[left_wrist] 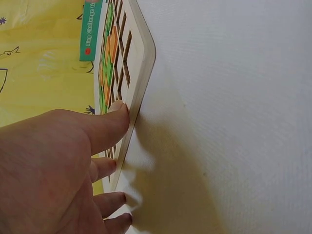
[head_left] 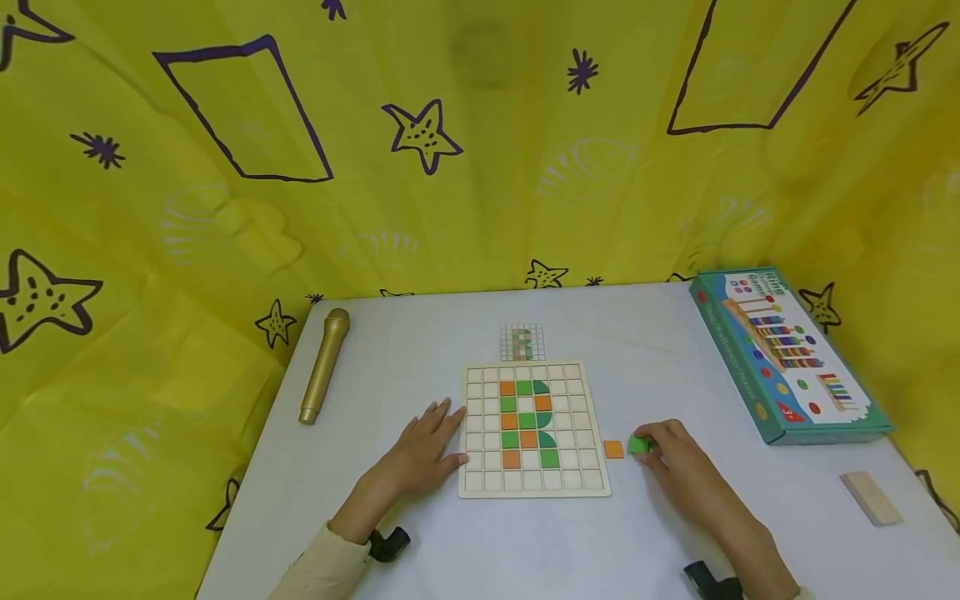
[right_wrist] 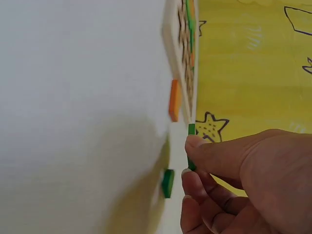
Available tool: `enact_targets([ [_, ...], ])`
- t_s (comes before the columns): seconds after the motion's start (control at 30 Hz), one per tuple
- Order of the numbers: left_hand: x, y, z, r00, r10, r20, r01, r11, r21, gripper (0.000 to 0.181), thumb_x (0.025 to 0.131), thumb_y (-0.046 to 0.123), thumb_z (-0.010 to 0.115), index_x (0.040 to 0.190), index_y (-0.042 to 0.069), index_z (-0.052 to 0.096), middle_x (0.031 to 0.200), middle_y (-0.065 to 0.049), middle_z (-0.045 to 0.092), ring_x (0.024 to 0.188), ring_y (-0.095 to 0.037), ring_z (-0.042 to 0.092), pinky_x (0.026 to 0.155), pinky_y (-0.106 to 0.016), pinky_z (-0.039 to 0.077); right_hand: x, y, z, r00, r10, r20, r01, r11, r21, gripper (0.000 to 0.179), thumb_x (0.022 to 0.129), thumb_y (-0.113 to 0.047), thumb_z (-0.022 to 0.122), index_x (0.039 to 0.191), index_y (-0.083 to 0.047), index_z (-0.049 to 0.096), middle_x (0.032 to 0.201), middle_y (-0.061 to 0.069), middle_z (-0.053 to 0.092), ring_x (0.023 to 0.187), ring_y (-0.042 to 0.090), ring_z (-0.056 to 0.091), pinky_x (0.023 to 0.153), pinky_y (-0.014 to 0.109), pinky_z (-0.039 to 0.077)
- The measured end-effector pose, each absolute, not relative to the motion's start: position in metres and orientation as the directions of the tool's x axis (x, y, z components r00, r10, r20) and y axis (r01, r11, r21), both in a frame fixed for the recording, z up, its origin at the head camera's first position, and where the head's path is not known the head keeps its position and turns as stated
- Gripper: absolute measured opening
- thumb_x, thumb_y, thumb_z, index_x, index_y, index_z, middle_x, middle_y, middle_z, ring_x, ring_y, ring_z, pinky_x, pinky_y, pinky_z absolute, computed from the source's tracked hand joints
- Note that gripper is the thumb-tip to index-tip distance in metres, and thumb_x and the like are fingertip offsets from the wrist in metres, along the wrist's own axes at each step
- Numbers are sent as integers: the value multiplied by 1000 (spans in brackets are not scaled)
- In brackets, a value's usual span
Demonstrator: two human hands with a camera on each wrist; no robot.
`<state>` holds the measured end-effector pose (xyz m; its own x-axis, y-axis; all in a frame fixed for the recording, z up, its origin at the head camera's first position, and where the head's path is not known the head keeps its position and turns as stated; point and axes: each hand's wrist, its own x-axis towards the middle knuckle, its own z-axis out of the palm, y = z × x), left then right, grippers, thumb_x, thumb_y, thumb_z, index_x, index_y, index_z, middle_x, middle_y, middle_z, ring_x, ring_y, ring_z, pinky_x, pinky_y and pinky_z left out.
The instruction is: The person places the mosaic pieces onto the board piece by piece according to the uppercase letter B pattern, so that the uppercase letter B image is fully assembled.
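A wooden grid board (head_left: 472,481) lies on the table, bearing orange and green square tiles and dark green rounded tiles in an R shape. My left hand (head_left: 425,450) rests at its left edge; in the left wrist view the thumb (left_wrist: 113,127) touches the rim, fingers spread. To the right of the board, my right hand (head_left: 684,475) pinches a green tile (head_left: 638,444) between thumb and fingers, above the table. Beside the board's right edge lies an orange tile (head_left: 613,450). Below the right fingers, a dark green tile (right_wrist: 167,184) shows in the right wrist view.
A small card (head_left: 537,342) with a printed grid pattern lies behind the board. On the left is a gold microphone-shaped object (head_left: 324,367). A green game box (head_left: 787,358) and a wooden block (head_left: 872,498) lie at the right. A yellow curtain (head_left: 480,225) hangs behind the table.
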<state>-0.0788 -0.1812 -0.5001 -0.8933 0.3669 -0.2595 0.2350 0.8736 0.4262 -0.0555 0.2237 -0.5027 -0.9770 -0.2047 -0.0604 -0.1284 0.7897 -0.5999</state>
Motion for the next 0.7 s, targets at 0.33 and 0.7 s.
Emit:
enact_targets([
  [0.33, -79, -182, -503, -895, 359, -264, 233, 882, 409, 74, 105, 44, 62, 167, 15, 33, 175, -16, 21, 162, -39, 18, 128, -62, 20, -60, 163, -494, -945, -324, -52, -217, 735, -643, 27, 98, -8, 75, 124, -7, 69, 116, 3, 60, 93, 11, 56, 80, 27, 55],
  [0.7, -79, -181, -500, -894, 363, -262, 234, 878, 418, 74, 105, 43, 63, 166, 14, 33, 175, -17, 22, 162, -40, 17, 128, -63, 20, -49, 96, -498, -835, -550, 23, -443, 646, -622, 16, 95, -6, 77, 105, -15, 70, 105, -7, 58, 97, 8, 59, 86, 31, 57],
])
